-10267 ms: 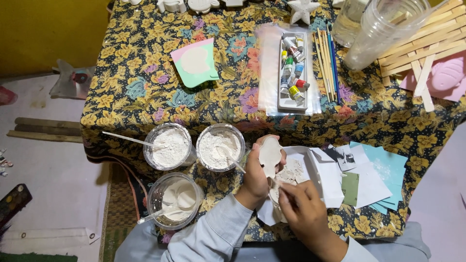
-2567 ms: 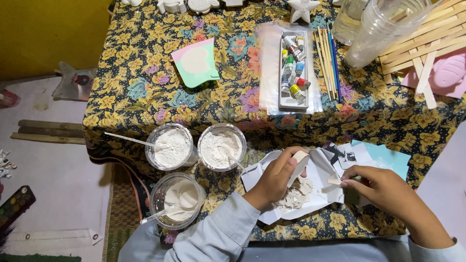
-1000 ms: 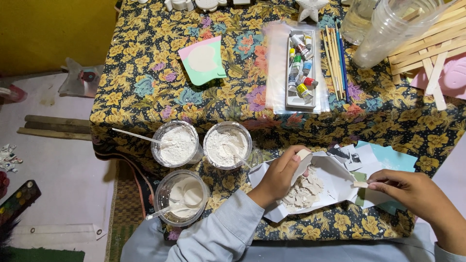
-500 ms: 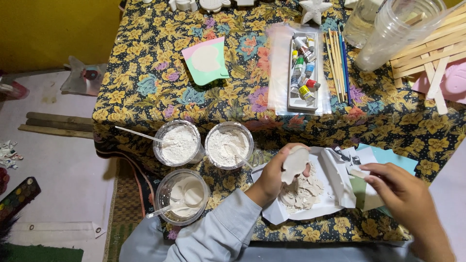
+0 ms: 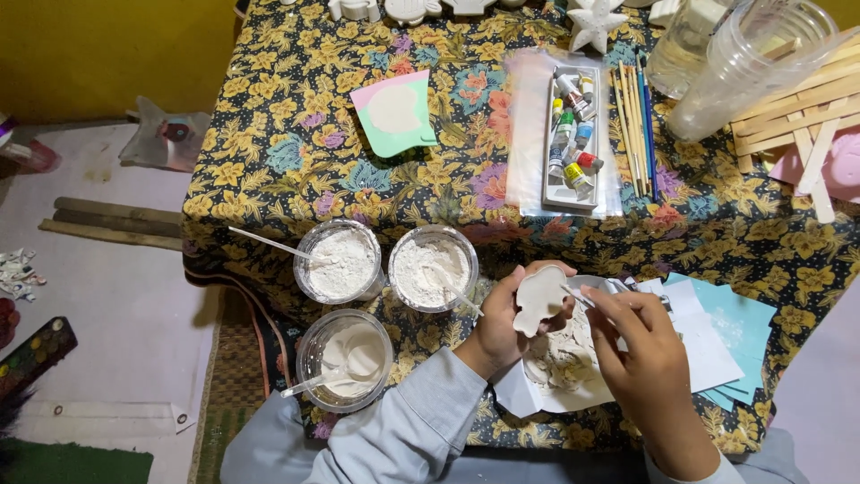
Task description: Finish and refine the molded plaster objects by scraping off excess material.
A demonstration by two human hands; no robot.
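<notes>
Plaster shape (image 5: 540,298), white, flat, lobed, held up in left hand (image 5: 504,327) over white paper (image 5: 573,372) at near edge of table (image 5: 269,134). Landmark = the plaster shape.

Far left of it, off the table: grey floor, wooden sticks (image 5: 112,222), paint palette (image 5: 34,354) near frame's left edge. Open room there, plenty.

Left of shape, on the flowered cloth: three clear cups of white powder or paste. Cup with stirrer (image 5: 339,262), second cup (image 5: 432,267) just beside the hand, third cup (image 5: 346,357) lower left, sitting right at the table's near-left corner, stick poking out over the edge. Cups almost touch each other; tight gap to the left wrist.

Up-left of shape: pink-green card (image 5: 395,112) with pale disc, bare cloth around it, free room.

Left hand fingers curled around shape's edge, thumb on front, holding it tilted.

Below shape: paper holds white crumbs, paper overhangs near table edge.

Above shape: paint tray (image 5: 571,136) with small tubes on clear plastic, brushes (image 5: 636,121) just right of it.

Right of shape: right hand (image 5: 647,363), fingers pinched narrow on thin tool (image 5: 576,297), tip touching the shape's right edge.

Further right: blue and white paper sheets (image 5: 730,332) reaching near-right edge. Far right top: clear plastic cups (image 5: 743,67), wooden sticks frame (image 5: 802,112), pink thing cut by frame edge. Crowded there.
</notes>
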